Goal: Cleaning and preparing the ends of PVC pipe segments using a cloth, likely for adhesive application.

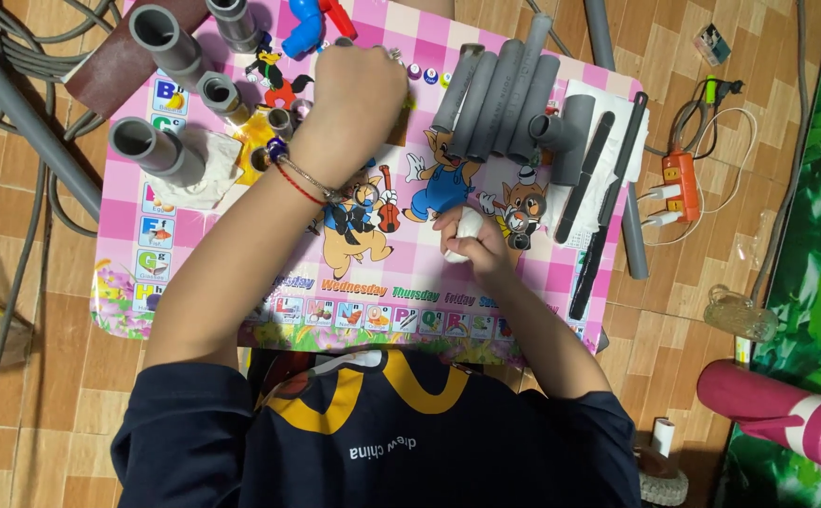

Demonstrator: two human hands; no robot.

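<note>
I look straight down at a pink checked cartoon table (241, 273). My left hand (359, 99) reaches to the far side of it, fingers curled over something I cannot make out, beside small grey fittings (281, 120) and a blue valve with a red handle (305, 23). A red string and a metal bangle circle that wrist. My right hand (472, 246) rests near the middle of the table, shut on a crumpled white tissue (467, 226). Several grey pipe lengths (500, 99) lie side by side just beyond it.
Short grey pipe stubs (152, 146) stand at the far left, one on white paper. A grey tee fitting (566, 136) and black strips (608, 198) lie at the right. On the tiled floor are an orange power strip (681, 183), a pink bottle (777, 412), cables and long pipes (30, 122).
</note>
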